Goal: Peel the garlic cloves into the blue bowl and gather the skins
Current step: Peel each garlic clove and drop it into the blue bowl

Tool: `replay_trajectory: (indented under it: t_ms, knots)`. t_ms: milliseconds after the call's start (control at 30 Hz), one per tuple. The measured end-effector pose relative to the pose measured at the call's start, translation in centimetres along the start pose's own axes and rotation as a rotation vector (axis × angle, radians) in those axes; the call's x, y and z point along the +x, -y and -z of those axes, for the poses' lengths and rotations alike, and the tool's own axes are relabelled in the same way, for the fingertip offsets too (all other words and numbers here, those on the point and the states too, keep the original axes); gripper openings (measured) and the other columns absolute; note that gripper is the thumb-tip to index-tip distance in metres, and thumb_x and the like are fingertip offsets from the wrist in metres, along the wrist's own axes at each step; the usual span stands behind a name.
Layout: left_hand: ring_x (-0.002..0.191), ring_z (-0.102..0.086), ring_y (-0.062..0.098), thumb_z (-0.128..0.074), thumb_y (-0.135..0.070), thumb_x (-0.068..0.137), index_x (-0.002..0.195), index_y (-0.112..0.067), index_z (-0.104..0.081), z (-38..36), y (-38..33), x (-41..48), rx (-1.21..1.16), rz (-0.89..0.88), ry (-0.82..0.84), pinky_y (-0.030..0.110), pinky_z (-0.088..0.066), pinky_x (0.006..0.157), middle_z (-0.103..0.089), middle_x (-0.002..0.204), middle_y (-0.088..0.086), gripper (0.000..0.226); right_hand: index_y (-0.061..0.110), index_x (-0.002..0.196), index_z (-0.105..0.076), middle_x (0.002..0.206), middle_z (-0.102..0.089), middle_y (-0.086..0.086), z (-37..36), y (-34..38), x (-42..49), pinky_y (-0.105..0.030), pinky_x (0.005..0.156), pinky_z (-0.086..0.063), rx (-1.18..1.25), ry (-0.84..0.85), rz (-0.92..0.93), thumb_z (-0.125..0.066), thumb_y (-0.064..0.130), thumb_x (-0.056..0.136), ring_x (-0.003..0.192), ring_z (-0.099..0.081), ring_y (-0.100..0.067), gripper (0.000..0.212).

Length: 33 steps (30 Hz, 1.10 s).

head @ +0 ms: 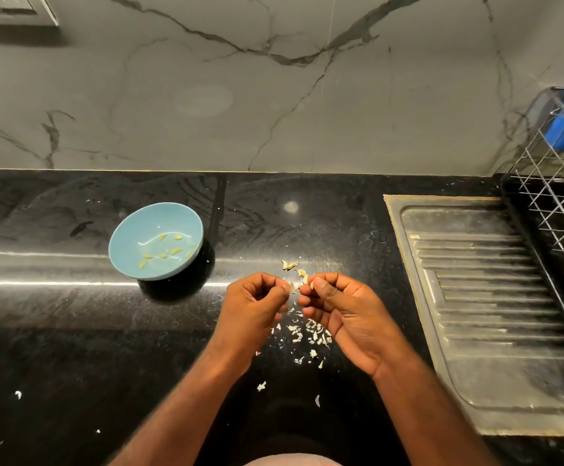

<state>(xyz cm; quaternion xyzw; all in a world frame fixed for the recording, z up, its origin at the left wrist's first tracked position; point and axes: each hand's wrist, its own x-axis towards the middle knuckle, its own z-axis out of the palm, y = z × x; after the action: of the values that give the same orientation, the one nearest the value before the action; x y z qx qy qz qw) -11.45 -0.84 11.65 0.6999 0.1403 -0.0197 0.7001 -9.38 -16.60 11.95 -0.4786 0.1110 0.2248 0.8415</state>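
I see the bowl (129,230) at ten o'clock from the hands, with several peeled cloves (166,253) inside. The left hand (253,307) and right hand (338,311) pinch one clove (295,287) between curled fingertips. Spare cloves (289,265) lie just at twelve, skins (307,334) at six.

Home kitchen: sink drainboard (489,297), dish rack (556,203)
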Motion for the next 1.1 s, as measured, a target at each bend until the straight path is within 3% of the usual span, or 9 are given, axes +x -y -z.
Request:
replay_trajectory:
  t_ms: [67, 167, 333, 500, 567, 667, 833, 1033, 1100]
  knots:
    - [0.053, -0.051, 0.009, -0.060, -0.003, 0.091, 0.072, -0.009, -0.064, 0.7, 1.1, 0.5, 0.047, 0.064, -0.063, 0.018, -0.044, 0.051, -0.059, 0.060, 0.003, 0.021, -0.004, 0.101, -0.061, 0.088, -0.070, -0.019, -0.2, -0.4, 1.1, -0.028, 0.067, -0.060, 0.031, -0.073, -0.029, -0.057, -0.004, 0.091, 0.076, -0.070, -0.024, 0.010]
    - [0.054, -0.047, 0.013, -0.059, -0.008, 0.090, 0.068, -0.005, -0.063, 1.4, 3.1, 1.0, 0.174, 0.144, -0.106, 0.023, -0.040, 0.051, -0.056, 0.056, 0.002, 0.022, -0.005, 0.096, -0.060, 0.087, -0.066, -0.021, -1.8, -0.8, 3.6, -0.030, 0.073, -0.062, -0.021, -0.125, -0.055, -0.040, -0.019, 0.090, 0.078, -0.069, -0.027, 0.025]
    - [0.050, -0.047, 0.009, -0.062, -0.021, 0.087, 0.067, -0.008, -0.061, 1.5, 4.4, 1.6, 0.270, 0.193, -0.136, 0.028, -0.038, 0.053, -0.061, 0.057, 0.007, 0.024, -0.007, 0.106, -0.058, 0.083, -0.059, -0.016, -11.2, -1.8, 9.1, -0.026, 0.072, -0.056, -0.184, 0.051, -0.071, -0.035, -0.009, 0.099, 0.075, -0.062, -0.025, 0.025]
    - [0.055, -0.050, 0.007, -0.059, -0.035, 0.073, 0.069, 0.001, -0.061, 1.5, 3.8, 2.3, 0.322, 0.148, -0.128, 0.037, -0.046, 0.053, -0.067, 0.062, 0.010, 0.037, 0.000, 0.123, -0.058, 0.126, -0.063, -0.023, -18.5, -3.3, 13.0, -0.036, 0.102, -0.046, -0.327, 0.184, -0.090, -0.042, -0.002, 0.100, 0.123, -0.058, -0.032, 0.028]
    - [0.054, -0.050, 0.007, -0.060, -0.033, 0.072, 0.070, 0.001, -0.062, 1.7, 3.8, 2.6, 0.313, 0.144, -0.127, 0.036, -0.045, 0.053, -0.067, 0.061, 0.007, 0.034, 0.002, 0.120, -0.060, 0.130, -0.061, -0.024, -18.0, -3.4, 13.5, -0.032, 0.097, -0.048, -0.270, 0.129, -0.048, -0.047, -0.001, 0.099, 0.127, -0.055, -0.033, 0.025]
    - [0.055, -0.055, 0.004, -0.072, -0.019, 0.078, 0.074, -0.004, -0.066, 1.6, 4.3, 2.9, 0.307, 0.130, -0.080, 0.027, -0.045, 0.055, -0.070, 0.067, 0.006, 0.017, 0.002, 0.115, -0.059, 0.121, -0.065, -0.022, -14.2, -2.6, 12.5, -0.032, 0.096, -0.050, -0.130, 0.037, 0.009, -0.039, -0.006, 0.099, 0.115, -0.063, -0.030, 0.027]
    - [0.053, -0.049, -0.004, -0.079, -0.010, 0.077, 0.069, -0.024, -0.060, 0.0, 5.5, 2.8, 0.409, 0.101, 0.025, 0.015, -0.043, 0.059, -0.060, 0.061, -0.009, 0.025, 0.005, 0.092, -0.064, 0.084, -0.070, -0.012, -3.8, -1.8, 7.8, -0.027, 0.064, -0.055, -0.255, -0.195, 0.122, -0.038, -0.013, 0.091, 0.066, -0.065, -0.018, 0.032]
    - [0.087, -0.067, 0.007, -0.059, 0.008, 0.089, 0.108, -0.019, -0.067, -0.1, 5.1, 2.1, 0.540, 0.137, 0.197, 0.022, -0.056, 0.084, -0.070, 0.095, -0.002, 0.033, 0.004, 0.086, -0.065, 0.075, -0.068, -0.010, 3.4, -2.2, 4.2, -0.024, 0.057, -0.050, -0.334, -0.398, 0.152, -0.039, -0.015, 0.087, 0.060, -0.060, -0.014, 0.032]
    - [0.088, -0.066, 0.003, -0.069, 0.001, 0.087, 0.108, -0.020, -0.068, 0.3, 4.7, 2.0, 0.557, 0.108, 0.165, 0.022, -0.056, 0.087, -0.070, 0.095, -0.007, 0.031, 0.004, 0.086, -0.066, 0.075, -0.068, -0.010, 3.9, -2.6, 3.9, -0.023, 0.055, -0.049, -0.356, -0.398, 0.155, -0.040, -0.014, 0.088, 0.061, -0.060, -0.014, 0.032]
